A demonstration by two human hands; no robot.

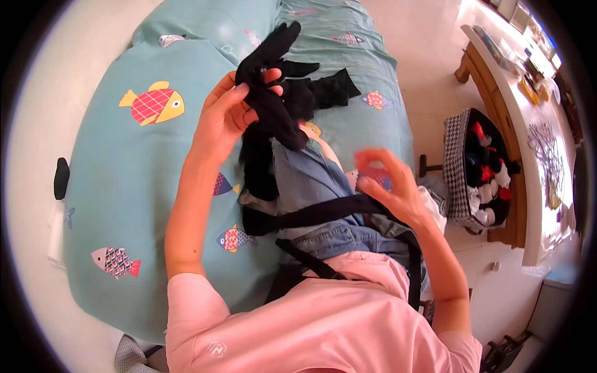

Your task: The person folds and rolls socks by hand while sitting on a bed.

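Note:
My left hand [227, 112] is raised above the bed, its thumb and fingers closed on a black sock [277, 115]. One end of the sock points up and away, and the other hangs toward my knees. My right hand [392, 183] is apart from it over my right thigh, with fingers curved, slightly blurred and nothing between them. Beyond the held sock, several black socks [333, 90] lie in a loose pile on the bed. More black fabric [258, 165] rests beside my jeans [305, 171].
The bed [137, 174] has a teal cover printed with fish. Another black sock [61, 178] is at its left edge. On the right, a houndstooth basket [457, 171] holds mixed clothing, beside a wooden table [497, 81] with various items on top. A black strap [336, 211] crosses my lap.

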